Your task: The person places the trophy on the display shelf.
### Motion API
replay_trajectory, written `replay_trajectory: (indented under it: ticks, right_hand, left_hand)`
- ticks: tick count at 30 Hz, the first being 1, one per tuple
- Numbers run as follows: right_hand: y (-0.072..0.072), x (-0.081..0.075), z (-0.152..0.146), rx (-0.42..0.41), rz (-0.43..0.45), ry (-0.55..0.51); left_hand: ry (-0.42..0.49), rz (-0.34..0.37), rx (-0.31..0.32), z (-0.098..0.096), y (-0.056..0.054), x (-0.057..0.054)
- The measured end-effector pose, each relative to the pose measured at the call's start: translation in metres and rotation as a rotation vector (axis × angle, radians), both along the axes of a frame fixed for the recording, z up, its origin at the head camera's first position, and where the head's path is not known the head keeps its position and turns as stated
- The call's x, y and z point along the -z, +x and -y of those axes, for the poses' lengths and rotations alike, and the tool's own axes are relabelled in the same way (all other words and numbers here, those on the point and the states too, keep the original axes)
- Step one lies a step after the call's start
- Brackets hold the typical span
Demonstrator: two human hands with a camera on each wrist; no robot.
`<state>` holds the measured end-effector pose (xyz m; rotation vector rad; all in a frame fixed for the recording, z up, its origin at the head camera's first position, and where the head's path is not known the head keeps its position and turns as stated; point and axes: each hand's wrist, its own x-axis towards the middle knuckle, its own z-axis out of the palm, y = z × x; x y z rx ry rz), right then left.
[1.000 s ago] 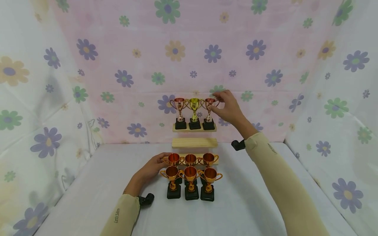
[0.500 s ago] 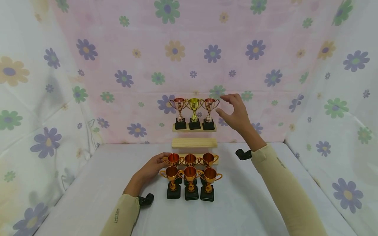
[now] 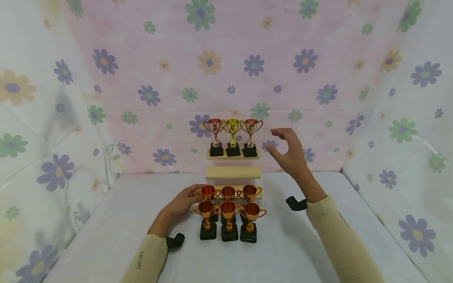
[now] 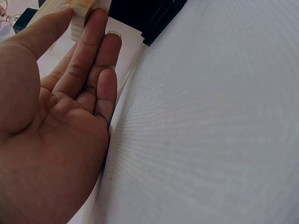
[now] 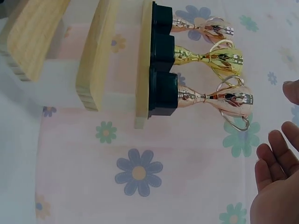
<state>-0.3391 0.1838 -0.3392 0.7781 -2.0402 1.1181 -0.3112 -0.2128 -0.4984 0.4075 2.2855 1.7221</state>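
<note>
Three small trophy cups stand on the top step of a wooden stepped stand [image 3: 233, 172]: a rose-gold one [image 3: 214, 125] at left, a yellow-gold one [image 3: 232, 125] between, and another rose-gold one [image 3: 251, 125] at right. My right hand [image 3: 291, 153] is in the air just right of that last cup, thumb and fingers spread apart with nothing between them. At the lower left, my left hand [image 3: 181, 202] pinches the end of the lowest wooden step [image 4: 83, 8] between thumb and index finger. Its fingertips are partly hidden behind the orange-bronze cups in the head view.
Several orange-bronze trophy cups [image 3: 228, 209] on black bases stand in two rows in front of the stand, on a white-covered table [image 3: 141, 204]. Flower-printed cloth [image 3: 230, 70] hangs behind and at both sides. The middle step of the stand bears no cups.
My right hand has let go of the right rose-gold cup and drawn away to the right and downward. The cup stays on the top step. My left hand has kept its place.
</note>
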Motion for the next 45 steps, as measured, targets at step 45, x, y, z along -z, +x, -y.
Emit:
replay_trajectory:
  ticks: [45]
  right_hand:
    - [0.039,0.059,0.007,-0.443,0.259,0.304]
  left_hand:
    - [-0.015,-0.013,0.002,-0.001,-0.003,0.002]
